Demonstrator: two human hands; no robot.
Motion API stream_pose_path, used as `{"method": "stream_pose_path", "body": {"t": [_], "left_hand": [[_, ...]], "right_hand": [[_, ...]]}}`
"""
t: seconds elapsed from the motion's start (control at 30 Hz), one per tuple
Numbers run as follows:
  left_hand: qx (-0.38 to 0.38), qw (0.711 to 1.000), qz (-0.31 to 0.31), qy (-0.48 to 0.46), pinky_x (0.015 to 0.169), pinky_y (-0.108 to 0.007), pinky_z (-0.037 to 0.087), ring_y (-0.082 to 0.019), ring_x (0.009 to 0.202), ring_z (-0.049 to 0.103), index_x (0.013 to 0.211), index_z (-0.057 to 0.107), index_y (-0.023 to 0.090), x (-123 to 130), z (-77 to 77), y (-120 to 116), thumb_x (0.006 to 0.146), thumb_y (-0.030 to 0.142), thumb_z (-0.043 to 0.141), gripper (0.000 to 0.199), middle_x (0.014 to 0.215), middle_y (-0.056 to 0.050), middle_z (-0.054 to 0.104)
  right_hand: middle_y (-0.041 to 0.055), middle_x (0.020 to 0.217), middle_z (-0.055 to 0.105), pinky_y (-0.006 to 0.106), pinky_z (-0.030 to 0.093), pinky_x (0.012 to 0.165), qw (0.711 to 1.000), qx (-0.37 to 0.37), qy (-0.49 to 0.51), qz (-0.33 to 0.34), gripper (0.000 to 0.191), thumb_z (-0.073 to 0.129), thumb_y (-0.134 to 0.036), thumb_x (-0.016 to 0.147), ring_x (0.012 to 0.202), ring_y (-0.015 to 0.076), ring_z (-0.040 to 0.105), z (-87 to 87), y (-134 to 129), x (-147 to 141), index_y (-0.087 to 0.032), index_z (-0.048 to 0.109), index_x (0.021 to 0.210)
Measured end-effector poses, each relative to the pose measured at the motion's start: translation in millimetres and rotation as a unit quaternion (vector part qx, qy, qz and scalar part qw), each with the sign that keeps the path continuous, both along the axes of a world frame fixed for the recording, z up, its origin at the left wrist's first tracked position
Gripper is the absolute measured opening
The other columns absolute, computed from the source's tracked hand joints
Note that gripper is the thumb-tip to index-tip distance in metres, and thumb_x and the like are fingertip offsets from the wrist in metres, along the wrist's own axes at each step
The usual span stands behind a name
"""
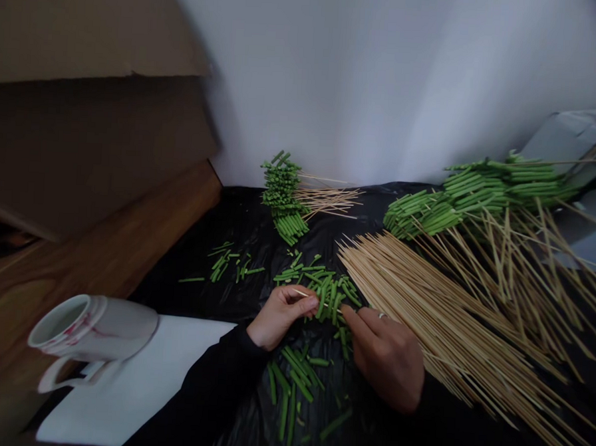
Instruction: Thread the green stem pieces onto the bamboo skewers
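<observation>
Both bare hands are at work over a black plastic sheet (169, 289). The left hand (283, 312) has its thumb and forefinger clamped on a thin wooden stick (301, 293), close to the end that juts out toward the left. The right hand (386, 354), a ring (382, 315) on one finger, has its fingers drawn together on the same stick at the other side; its thumb contact is partly hidden. The stick lies between the two hands, with short green pieces (330, 296) set crosswise along it. The exact count cannot be told.

Loose green stems (295, 372) lie scattered below the hands, and a smaller scatter of cut stems (220, 265) lies to the left. Beyond the hands is a small stack of filled skewers (284, 199), bare ends pointing right. A larger heap of loaded skewers (479, 192) lies at the far right. Nearer the right hand is a broad bundle of bare sticks (433, 310).

At the left, a mug (117, 327) with red marks is at a white board (134, 381). A cardboard box (93, 126) stands behind, beside a pale wall (360, 80).
</observation>
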State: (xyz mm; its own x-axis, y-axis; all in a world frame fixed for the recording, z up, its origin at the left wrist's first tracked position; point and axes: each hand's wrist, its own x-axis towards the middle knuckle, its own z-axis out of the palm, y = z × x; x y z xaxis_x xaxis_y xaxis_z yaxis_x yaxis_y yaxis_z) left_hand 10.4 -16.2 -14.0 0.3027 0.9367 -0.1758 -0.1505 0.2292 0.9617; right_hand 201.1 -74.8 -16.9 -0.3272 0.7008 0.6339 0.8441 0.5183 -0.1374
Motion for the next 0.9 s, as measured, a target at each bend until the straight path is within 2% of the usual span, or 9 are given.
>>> {"method": "stream_pose_path", "body": {"t": [0.13, 0.23, 0.33, 0.47, 0.6, 0.77, 0.9], "left_hand": [[-0.007, 1.0, -0.008, -0.001, 0.063, -0.023, 0.041, -0.009, 0.059, 0.052, 0.073, 0.07, 0.013, 0.7, 0.3, -0.1, 0.068, 0.032, 0.079, 0.022, 0.063, 0.001, 0.063], [-0.014, 1.0, -0.022, 0.014, 0.069, -0.024, 0.044, -0.011, 0.068, 0.058, 0.092, 0.071, 0.014, -2.9, 6.0, 2.6, 0.067, 0.028, 0.08, 0.03, 0.077, -0.002, 0.069], [-0.006, 0.998, -0.041, 0.044, 0.075, -0.025, 0.045, -0.014, 0.08, 0.062, 0.106, 0.068, 0.015, -11.6, 19.4, 5.4, 0.067, 0.025, 0.08, 0.041, 0.092, -0.006, 0.071], [0.035, 0.992, -0.055, 0.111, 0.078, -0.026, 0.046, -0.014, 0.085, 0.063, 0.11, 0.066, 0.014, -32.3, 43.9, 2.3, 0.074, 0.024, 0.074, 0.038, 0.1, -0.009, 0.071], [0.077, 0.986, -0.015, 0.148, 0.073, -0.025, 0.048, -0.014, 0.082, 0.063, 0.122, 0.059, 0.018, -62.3, 64.4, -13.1, 0.077, 0.025, 0.071, 0.046, 0.103, -0.008, 0.07], [0.094, 0.98, 0.026, 0.173, 0.075, -0.026, 0.049, -0.015, 0.084, 0.063, 0.11, 0.066, 0.017, -102.8, 81.9, -45.8, 0.08, 0.027, 0.068, 0.032, 0.1, -0.008, 0.071], [0.088, 0.979, 0.035, 0.182, 0.077, -0.026, 0.049, -0.015, 0.086, 0.063, 0.106, 0.068, 0.016, -129.3, 86.7, -70.0, 0.081, 0.025, 0.068, 0.027, 0.099, -0.007, 0.072]], "right_hand": [[0.0009, 0.066, 0.054, 0.032, 0.028, 0.057, 1.0, 0.005, -0.003, -0.002, 0.029, 0.041, -0.011, 0.091, 0.059, 0.0142, 0.046, -1.9, 2.0, 2.2, -0.013, 0.066, 0.105], [0.0008, 0.066, 0.054, 0.031, 0.028, 0.056, 1.0, 0.004, -0.001, -0.012, 0.029, 0.041, -0.013, 0.092, 0.059, 0.0139, 0.046, -3.1, 4.3, 5.7, -0.013, 0.066, 0.106], [0.0004, 0.066, 0.054, 0.03, 0.028, 0.056, 1.0, -0.004, 0.002, -0.028, 0.028, 0.043, -0.014, 0.092, 0.06, 0.0133, 0.047, -4.3, 5.8, 8.8, -0.015, 0.067, 0.106], [0.0, 0.066, 0.054, 0.029, 0.029, 0.057, 1.0, -0.009, 0.003, -0.02, 0.027, 0.045, -0.015, 0.092, 0.06, 0.0124, 0.048, -6.2, 5.0, 10.5, -0.015, 0.067, 0.107], [-0.0007, 0.065, 0.055, 0.028, 0.032, 0.058, 1.0, 0.005, -0.006, 0.001, 0.025, 0.047, -0.014, 0.091, 0.06, 0.0117, 0.051, -9.5, 2.7, 13.0, -0.016, 0.067, 0.107], [0.0, 0.073, 0.064, 0.026, 0.035, 0.06, 0.998, 0.04, -0.028, 0.025, 0.025, 0.051, -0.016, 0.09, 0.064, 0.0113, 0.056, -18.1, 0.8, 19.2, -0.016, 0.065, 0.111], [-0.0013, 0.079, 0.068, 0.026, 0.033, 0.056, 0.995, 0.076, -0.069, 0.016, 0.026, 0.054, -0.022, 0.09, 0.062, 0.0104, 0.056, -27.9, 3.5, 20.9, -0.019, 0.064, 0.114]]}}
